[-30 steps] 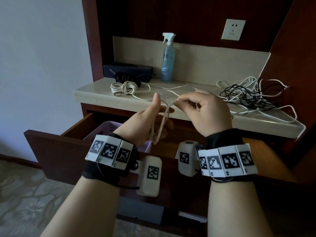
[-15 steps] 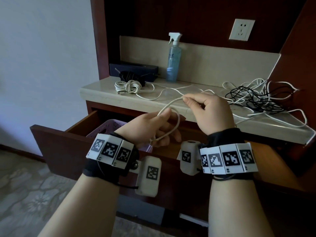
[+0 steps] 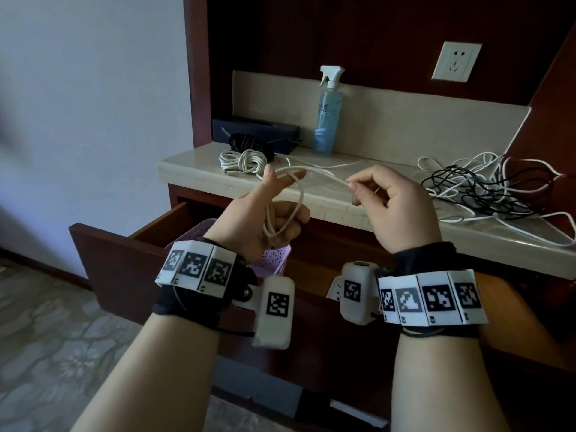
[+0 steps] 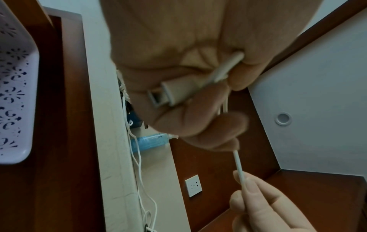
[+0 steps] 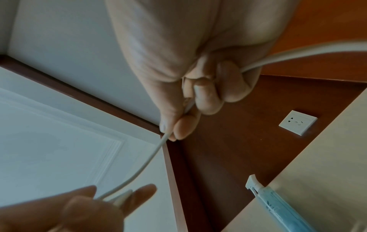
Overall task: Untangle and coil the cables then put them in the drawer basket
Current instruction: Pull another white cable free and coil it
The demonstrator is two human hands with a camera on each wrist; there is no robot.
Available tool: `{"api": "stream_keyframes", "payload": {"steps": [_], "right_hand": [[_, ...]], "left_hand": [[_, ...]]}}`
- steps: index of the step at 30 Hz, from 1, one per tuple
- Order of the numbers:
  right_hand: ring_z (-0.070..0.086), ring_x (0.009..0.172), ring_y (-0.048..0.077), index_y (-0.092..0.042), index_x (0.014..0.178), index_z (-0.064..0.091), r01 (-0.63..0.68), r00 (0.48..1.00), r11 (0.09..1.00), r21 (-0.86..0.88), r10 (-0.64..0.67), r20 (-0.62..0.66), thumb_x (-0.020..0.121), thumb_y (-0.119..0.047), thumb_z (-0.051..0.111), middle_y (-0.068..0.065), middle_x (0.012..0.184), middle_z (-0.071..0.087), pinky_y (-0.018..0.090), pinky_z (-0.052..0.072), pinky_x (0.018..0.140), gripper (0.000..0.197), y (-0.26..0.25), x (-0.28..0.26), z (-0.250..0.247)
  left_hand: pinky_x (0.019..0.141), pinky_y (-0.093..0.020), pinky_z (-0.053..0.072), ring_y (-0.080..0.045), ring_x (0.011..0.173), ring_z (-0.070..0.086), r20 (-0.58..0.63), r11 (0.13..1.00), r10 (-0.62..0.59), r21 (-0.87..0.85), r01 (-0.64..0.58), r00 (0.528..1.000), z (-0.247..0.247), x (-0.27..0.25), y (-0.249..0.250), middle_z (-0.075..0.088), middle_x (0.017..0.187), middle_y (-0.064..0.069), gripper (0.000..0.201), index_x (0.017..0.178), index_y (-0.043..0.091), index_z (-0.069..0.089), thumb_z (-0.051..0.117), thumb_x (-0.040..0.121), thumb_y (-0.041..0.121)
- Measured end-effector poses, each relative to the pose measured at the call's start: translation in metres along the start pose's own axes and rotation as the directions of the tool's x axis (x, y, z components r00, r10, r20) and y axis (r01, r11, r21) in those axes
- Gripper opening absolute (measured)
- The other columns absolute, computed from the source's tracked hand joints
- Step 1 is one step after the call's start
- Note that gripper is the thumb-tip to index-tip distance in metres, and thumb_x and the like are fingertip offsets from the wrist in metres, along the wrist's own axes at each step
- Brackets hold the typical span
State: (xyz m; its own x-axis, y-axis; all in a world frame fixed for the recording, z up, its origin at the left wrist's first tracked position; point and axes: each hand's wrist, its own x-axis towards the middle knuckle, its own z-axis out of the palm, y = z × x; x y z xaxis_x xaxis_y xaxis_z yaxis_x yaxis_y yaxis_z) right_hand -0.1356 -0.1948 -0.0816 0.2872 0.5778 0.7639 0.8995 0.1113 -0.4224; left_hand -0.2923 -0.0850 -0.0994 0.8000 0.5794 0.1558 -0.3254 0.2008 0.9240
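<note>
My left hand holds loops of a white cable above the open drawer; its curled fingers trap the USB plug against the palm. My right hand pinches the same white cable between thumb and forefinger, a short way to the right. The cable runs on to a tangle of white and black cables on the counter's right side. A coiled white cable and a coiled black one lie at the counter's left. A lilac perforated basket sits in the drawer, mostly hidden by my left wrist.
A blue spray bottle stands at the back of the beige counter, next to a dark box. A wall socket is on the wood panel above. The open drawer juts toward me below the counter edge.
My hands have drawn apart: the left rose with thumb and forefinger spread, a new loop over them, and the right slid rightward along the cable.
</note>
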Motion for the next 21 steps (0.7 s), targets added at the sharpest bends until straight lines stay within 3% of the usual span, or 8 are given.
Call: {"api": "stream_keyframes", "payload": {"steps": [4, 10, 16, 21], "right_hand": [[0.06, 0.067, 0.011, -0.018, 0.088, 0.067, 0.01, 1.0, 1.0, -0.002, -0.01, 0.022, 0.088, -0.016, 0.06, -0.012, 0.067, 0.06, 0.03, 0.049, 0.066, 0.007, 0.004, -0.001, -0.001], [0.058, 0.068, 0.007, -0.017, 0.091, 0.066, 0.018, 1.0, 1.0, 0.002, -0.018, -0.008, 0.09, -0.016, 0.058, -0.011, 0.07, 0.06, 0.023, 0.046, 0.066, 0.007, 0.011, -0.002, -0.005], [0.059, 0.071, 0.01, -0.016, 0.092, 0.066, 0.034, 0.999, 0.999, -0.01, -0.034, 0.01, 0.09, -0.016, 0.058, -0.008, 0.074, 0.062, 0.027, 0.048, 0.067, 0.008, 0.025, -0.004, -0.013], [0.06, 0.071, 0.011, -0.016, 0.091, 0.069, 0.061, 0.998, 0.998, 0.029, -0.062, 0.015, 0.087, -0.015, 0.062, -0.008, 0.076, 0.064, 0.023, 0.047, 0.067, 0.008, 0.035, -0.006, -0.019]], "left_hand": [[0.049, -0.022, 0.046, -0.015, 0.062, 0.057, -0.091, 0.999, 0.002, -0.049, -0.007, 0.996, 0.002, 0.005, 0.001, 0.063, 0.079, -0.005, 0.043, 0.118, 0.022, 0.058, 0.034, 0.097, 0.051], [0.051, -0.023, 0.045, -0.013, 0.062, 0.058, -0.026, 0.998, -0.046, 0.044, 0.047, 0.999, 0.014, 0.01, -0.002, 0.064, 0.081, -0.001, 0.056, 0.114, 0.026, 0.062, 0.028, 0.087, 0.061], [0.058, -0.023, 0.055, -0.014, 0.077, 0.069, -0.074, 0.998, -0.016, -0.067, 0.011, 0.997, 0.03, 0.012, -0.008, 0.071, 0.1, -0.004, 0.039, 0.114, 0.02, 0.059, 0.031, 0.099, 0.042], [0.056, -0.021, 0.052, -0.012, 0.078, 0.069, -0.091, 1.0, 0.018, 0.003, -0.018, 0.996, 0.045, 0.014, -0.017, 0.072, 0.105, -0.004, 0.034, 0.115, 0.037, 0.055, 0.031, 0.095, 0.05]]}}
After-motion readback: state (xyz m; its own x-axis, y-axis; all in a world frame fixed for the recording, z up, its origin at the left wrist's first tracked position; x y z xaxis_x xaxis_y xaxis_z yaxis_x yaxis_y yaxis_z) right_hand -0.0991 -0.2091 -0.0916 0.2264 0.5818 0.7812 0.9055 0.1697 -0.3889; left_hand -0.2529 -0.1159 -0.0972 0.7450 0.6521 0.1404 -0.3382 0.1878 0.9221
